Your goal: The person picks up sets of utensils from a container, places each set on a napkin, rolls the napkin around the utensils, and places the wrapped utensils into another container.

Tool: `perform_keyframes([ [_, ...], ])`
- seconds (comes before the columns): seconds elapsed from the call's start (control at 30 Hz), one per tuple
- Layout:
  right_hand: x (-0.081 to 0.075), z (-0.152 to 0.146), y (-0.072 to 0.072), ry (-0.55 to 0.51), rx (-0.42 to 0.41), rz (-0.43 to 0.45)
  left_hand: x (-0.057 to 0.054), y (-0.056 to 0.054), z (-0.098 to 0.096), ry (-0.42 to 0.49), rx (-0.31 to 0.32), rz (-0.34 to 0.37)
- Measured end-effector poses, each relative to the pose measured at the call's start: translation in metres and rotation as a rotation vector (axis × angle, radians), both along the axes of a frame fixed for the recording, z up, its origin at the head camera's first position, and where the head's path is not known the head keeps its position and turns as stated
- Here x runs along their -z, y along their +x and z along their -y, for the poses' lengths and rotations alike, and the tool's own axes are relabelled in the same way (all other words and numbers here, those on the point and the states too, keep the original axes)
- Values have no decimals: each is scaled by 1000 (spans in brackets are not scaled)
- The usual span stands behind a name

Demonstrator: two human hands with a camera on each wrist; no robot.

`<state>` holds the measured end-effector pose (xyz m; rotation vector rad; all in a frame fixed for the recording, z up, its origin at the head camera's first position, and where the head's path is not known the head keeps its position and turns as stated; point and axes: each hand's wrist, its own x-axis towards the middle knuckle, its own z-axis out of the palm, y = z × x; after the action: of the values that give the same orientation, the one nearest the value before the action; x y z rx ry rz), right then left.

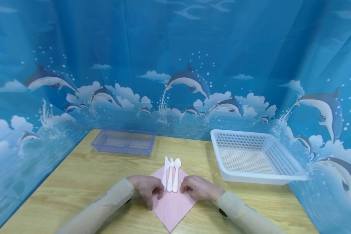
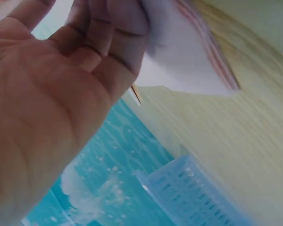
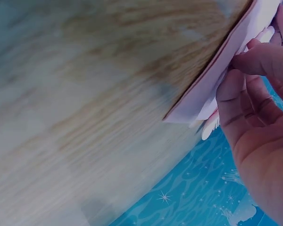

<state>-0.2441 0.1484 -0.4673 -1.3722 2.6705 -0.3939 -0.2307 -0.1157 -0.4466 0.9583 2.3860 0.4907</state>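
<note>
**Although It Was Neatly Set, the White Cutlery (image 1: pixel 170 177) Could Easily Have Been Knocked Askew**

While two hands flanked it in the lower middle of the frame, a folded pink napkin (image 1: pixel 171 209) lay on the wood-grain counter (image 1: pixel 61 182), one corner pointing at the bottom edge. Across its upper half, left to right, were a knife (image 1: pixel 166 167), a fork (image 1: pixel 170 175) and a spoon (image 1: pixel 176 175), their heads reaching past the napkin's upper edges.

Nothing seemed to fasten the three pieces, so lifting or tugging the napkin would probably have tipped them or fanned them out. Its layers showed along the edge in the left wrist view; a finger catching only one might have spoiled the fold. A sideways brush could have skewed the knife or spoon, the outer two.

The left hand (image 1: pixel 147 188) had loosely bent fingers with the thumb apart from them and nothing visible in its grasp; whether a fingertip touched the knife was unclear. The right hand (image 1: pixel 200 188) was more curled, thumb and forefinger close together at the napkin beside the spoon's handle; whether they pinched it or merely rested there could not be told.

Farther up, a translucent purple basket (image 1: pixel 121 150) stood left of centre and a white basket (image 1: pixel 266 178) at right.
</note>
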Motion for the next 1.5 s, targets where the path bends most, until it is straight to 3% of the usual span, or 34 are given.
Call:
perform_keyframes([
  [0.17,0,1,1,-24,5,23,0,2,-4,-56,56,-78],
  [0.53,-2,0,0,-25,17,61,1,-1,-2,51,-8,10],
  [0.83,-22,-6,4,125,-23,207,1,-22,14,174,-23,219],
  [0.93,-24,-5,3,120,-20,231,0,-28,18,208,-56,278],
  [1.07,-25,-1,0,39,40,232,-1,-32,20,245,-113,302],
  [1.23,-23,2,-3,-74,111,211,-3,-33,23,261,-194,296],
  [1.37,-20,4,-7,-100,155,169,-4,-34,23,251,-196,267],
  [1.5,-18,7,-12,-107,229,167,-2,-35,19,254,-162,148],
])
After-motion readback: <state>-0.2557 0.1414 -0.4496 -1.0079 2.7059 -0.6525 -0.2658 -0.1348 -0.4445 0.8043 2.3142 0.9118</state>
